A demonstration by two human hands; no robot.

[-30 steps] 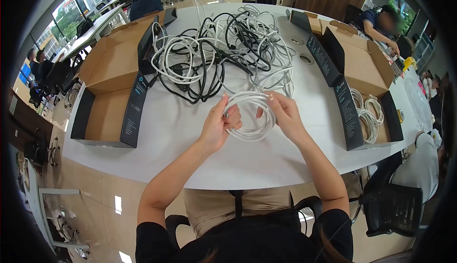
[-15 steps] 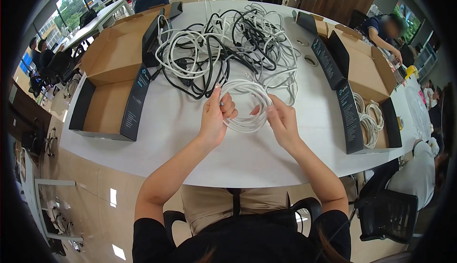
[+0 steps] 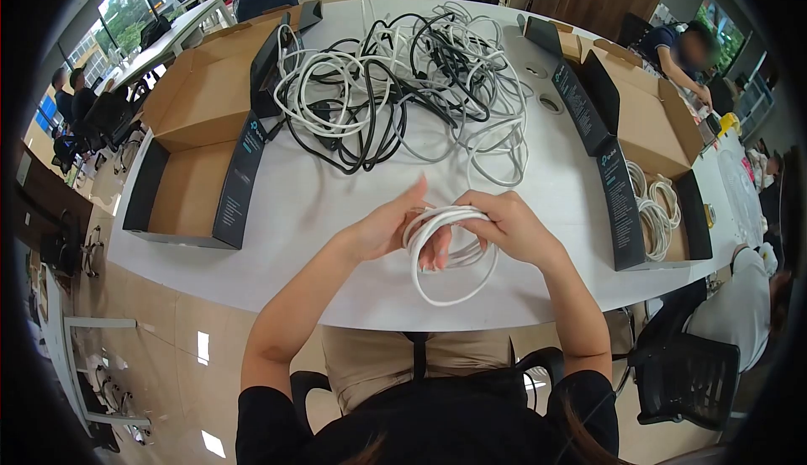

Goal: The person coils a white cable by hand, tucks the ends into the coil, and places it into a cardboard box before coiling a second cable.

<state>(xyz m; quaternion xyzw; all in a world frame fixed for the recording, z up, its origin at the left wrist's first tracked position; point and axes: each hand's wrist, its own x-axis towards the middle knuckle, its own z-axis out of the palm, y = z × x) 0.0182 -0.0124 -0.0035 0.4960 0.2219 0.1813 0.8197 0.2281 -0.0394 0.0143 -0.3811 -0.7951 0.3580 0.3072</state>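
A coiled white cable [image 3: 448,250] hangs in front of me above the near edge of the white table [image 3: 311,204]. My right hand [image 3: 509,225] grips the top of the coil from the right. My left hand [image 3: 393,228] comes in from the left with its fingers pushed through the loops and one finger pointing up. The lower loop of the coil droops toward the table edge. A tangled pile of white and black cables [image 3: 403,78] lies farther back on the table.
An open cardboard box [image 3: 189,196] stands at the left, bare inside. Another open box [image 3: 660,162] at the right holds several coiled white cables [image 3: 651,208]. A person [image 3: 685,53] sits at the far right. An office chair [image 3: 689,377] is beside me.
Both hands have pulled the coil back from the pile toward the near table edge and lowered it. The coil has turned from a flat ring to a hanging bunch gripped at its top.
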